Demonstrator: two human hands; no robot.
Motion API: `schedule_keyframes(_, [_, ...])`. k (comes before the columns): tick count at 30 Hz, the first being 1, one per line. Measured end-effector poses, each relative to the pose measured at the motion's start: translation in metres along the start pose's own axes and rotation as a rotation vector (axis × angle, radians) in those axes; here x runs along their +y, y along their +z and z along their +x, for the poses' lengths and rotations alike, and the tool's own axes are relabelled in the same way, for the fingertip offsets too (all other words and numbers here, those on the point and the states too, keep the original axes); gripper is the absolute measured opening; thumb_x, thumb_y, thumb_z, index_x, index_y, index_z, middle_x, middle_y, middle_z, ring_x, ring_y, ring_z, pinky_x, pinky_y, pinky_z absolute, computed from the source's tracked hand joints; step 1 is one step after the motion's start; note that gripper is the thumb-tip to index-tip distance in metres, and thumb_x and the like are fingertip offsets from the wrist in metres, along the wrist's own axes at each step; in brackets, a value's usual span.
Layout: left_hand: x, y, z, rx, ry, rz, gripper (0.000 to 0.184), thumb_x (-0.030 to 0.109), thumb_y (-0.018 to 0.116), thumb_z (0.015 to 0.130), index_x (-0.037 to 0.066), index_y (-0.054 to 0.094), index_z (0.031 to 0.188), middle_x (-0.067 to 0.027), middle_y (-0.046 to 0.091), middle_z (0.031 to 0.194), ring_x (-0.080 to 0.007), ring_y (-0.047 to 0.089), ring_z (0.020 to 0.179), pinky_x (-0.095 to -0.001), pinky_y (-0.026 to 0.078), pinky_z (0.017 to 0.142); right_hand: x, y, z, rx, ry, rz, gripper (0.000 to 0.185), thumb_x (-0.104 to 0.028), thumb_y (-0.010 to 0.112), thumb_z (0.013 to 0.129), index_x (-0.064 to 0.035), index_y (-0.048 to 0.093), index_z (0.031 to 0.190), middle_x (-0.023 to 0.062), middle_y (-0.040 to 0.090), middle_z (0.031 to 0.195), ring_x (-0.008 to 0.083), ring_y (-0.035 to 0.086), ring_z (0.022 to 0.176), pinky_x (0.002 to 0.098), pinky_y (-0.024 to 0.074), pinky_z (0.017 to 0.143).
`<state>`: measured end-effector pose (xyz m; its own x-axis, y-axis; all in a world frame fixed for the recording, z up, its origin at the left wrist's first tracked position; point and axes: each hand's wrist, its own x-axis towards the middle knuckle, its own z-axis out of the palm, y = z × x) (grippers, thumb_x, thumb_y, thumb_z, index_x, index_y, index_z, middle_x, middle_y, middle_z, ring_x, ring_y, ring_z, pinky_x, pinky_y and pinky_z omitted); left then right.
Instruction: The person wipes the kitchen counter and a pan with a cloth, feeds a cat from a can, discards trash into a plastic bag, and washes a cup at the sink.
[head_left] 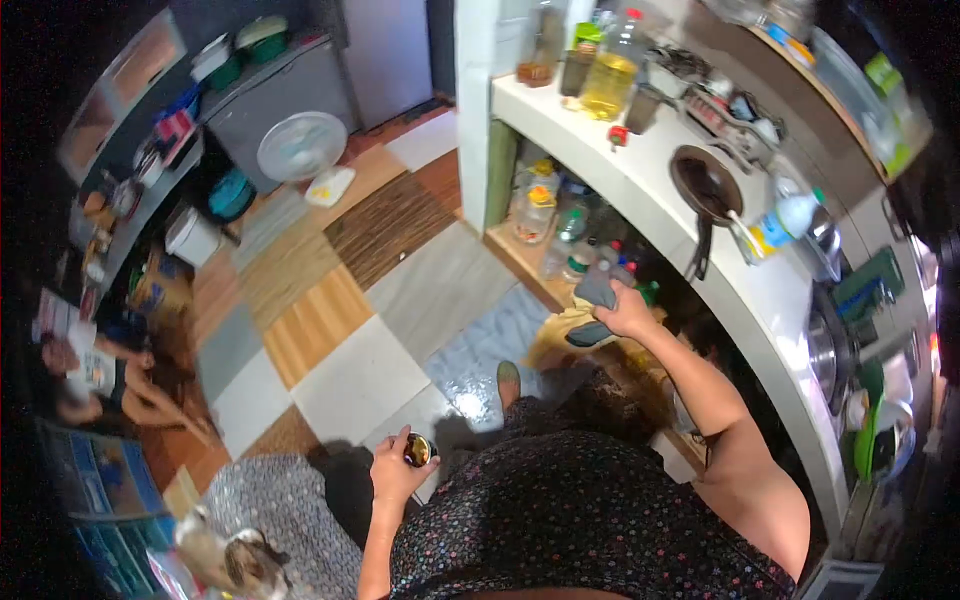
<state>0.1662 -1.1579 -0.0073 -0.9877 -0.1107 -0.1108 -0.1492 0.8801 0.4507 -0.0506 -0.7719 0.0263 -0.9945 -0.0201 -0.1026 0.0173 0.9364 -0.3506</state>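
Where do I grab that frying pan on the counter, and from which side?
Best by its long dark handle, likely from the front of the counter: the frying pan sits open side up, handle pointing towards the front edge.

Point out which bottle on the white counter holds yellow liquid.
The red-capped bottle, toward the far end of the counter. The green-capped bottle by the frying pan looks pale blue; the endmost container holds something brown.
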Motion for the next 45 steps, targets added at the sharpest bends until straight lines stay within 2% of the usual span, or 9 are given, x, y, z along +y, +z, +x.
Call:
schedule_keyframes(3, [0.023, 0.001, 0.017, -0.006, 0.060, -0.006, 0.065, 0.033, 0.074, 0.053, 0.008, 0.054, 0.109, -0.0137, 0.056, 0.089, -0.0294, 0.052, 0.088, -0.0373, 0.047, 0.071, 0.010, -0.046, -0.015, 0.036, 0.012, 0.553, 0.044, -0.019, 0.065, 0.067, 0.0005, 0.052, 0.104, 0.0151, 0.060, 0.088, 0.0195, 0.058, 0.080, 0.0274, 0.0444, 0.072])
schedule_keyframes(8, [0.052, 0.008, 0.039, -0.052, 0.139, 0.001, 0.065, 0.034, 0.074, 0.052, 0.007, 0.054, 0.108, -0.0144, 0.056, 0.090, -0.0313, 0.051, 0.087, -0.0375, 0.045, 0.075, 0.022, -0.126, -0.001, 0.344, 0.069, 0.896, 0.045, -0.017, 0.066, 0.070, 0.0029, 0.049, 0.106, 0.0114, 0.061, 0.090, 0.0163, 0.058, 0.076, 0.0262, 0.0458, 0.068])
schedule_keyframes(12, [0.083, 0.018, 0.056, -0.047, 0.161, 0.052, 0.065, 0.035, 0.074, 0.052, 0.007, 0.055, 0.107, -0.0146, 0.056, 0.088, -0.0317, 0.051, 0.085, -0.0380, 0.044, 0.075, 0.061, -0.104, 0.077, 0.929, -0.196, 0.106, 0.050, -0.012, 0.063, 0.067, -0.0045, 0.045, 0.113, 0.0171, 0.053, 0.106, 0.0281, 0.053, 0.095, 0.0355, 0.0412, 0.082])
schedule_keyframes(14, [0.104, 0.024, 0.067, -0.061, 0.153, 0.045, 0.065, 0.035, 0.074, 0.052, 0.008, 0.055, 0.108, -0.0146, 0.056, 0.088, -0.0318, 0.052, 0.084, -0.0380, 0.045, 0.075, 0.077, -0.082, 0.112, 0.633, -0.186, -0.208, 0.054, -0.012, 0.061, 0.066, -0.0094, 0.043, 0.117, 0.0169, 0.044, 0.117, 0.0315, 0.042, 0.108, 0.0414, 0.0336, 0.088])
schedule_keyframes(16, [0.131, 0.029, 0.076, -0.075, 0.126, 0.047, 0.065, 0.036, 0.074, 0.053, 0.008, 0.054, 0.108, -0.0142, 0.056, 0.087, -0.0315, 0.052, 0.085, -0.0379, 0.045, 0.074, 0.099, -0.043, 0.157, 0.705, -0.214, -0.488, 0.050, -0.009, 0.054, 0.070, -0.0119, 0.043, 0.118, 0.0165, 0.041, 0.120, 0.0334, 0.039, 0.109, 0.0439, 0.0315, 0.089])
schedule_keyframes(19, [0.164, 0.039, 0.091, -0.130, 0.065, 0.007, 0.065, 0.039, 0.072, 0.055, 0.010, 0.053, 0.110, -0.0145, 0.056, 0.091, -0.0317, 0.051, 0.088, -0.0386, 0.045, 0.076, 0.081, -0.034, 0.199, 0.701, -0.375, -0.381, 0.044, -0.008, 0.046, 0.073, -0.0142, 0.045, 0.117, 0.0165, 0.041, 0.120, 0.0323, 0.040, 0.106, 0.0422, 0.0326, 0.087])
schedule_keyframes(28, [0.194, 0.043, 0.101, -0.047, -0.047, 0.008, 0.067, 0.040, 0.072, 0.055, 0.008, 0.052, 0.111, -0.0162, 0.056, 0.091, -0.0327, 0.052, 0.088, -0.0387, 0.045, 0.076, 0.063, -0.053, 0.207, 0.689, -0.383, -0.037, 0.039, -0.003, 0.052, 0.066, -0.0148, 0.056, 0.104, 0.0107, 0.051, 0.102, 0.0282, 0.046, 0.087, 0.0396, 0.0352, 0.080])
schedule_keyframes(36, [0.161, 0.040, 0.122, -0.025, -0.148, 0.007, 0.068, 0.040, 0.072, 0.054, 0.007, 0.053, 0.110, -0.0171, 0.057, 0.091, -0.0346, 0.052, 0.086, -0.0389, 0.044, 0.076, 0.035, -0.037, 0.267, 0.722, -0.475, -0.106, 0.034, -0.007, 0.050, 0.069, -0.0132, 0.057, 0.101, 0.0108, 0.053, 0.100, 0.0273, 0.048, 0.082, 0.0380, 0.0376, 0.075])
schedule_keyframes(45, [0.114, 0.004, 0.213, 0.007, -0.034, -0.051, 0.067, 0.040, 0.072, 0.054, 0.006, 0.054, 0.108, -0.0158, 0.058, 0.090, -0.0336, 0.053, 0.085, -0.0387, 0.045, 0.075, -0.042, -0.018, 0.369, 0.771, -0.486, -0.257, 0.029, -0.009, 0.049, 0.070, -0.0135, 0.055, 0.097, 0.0090, 0.052, 0.092, 0.0254, 0.048, 0.081, 0.0374, 0.0374, 0.074])
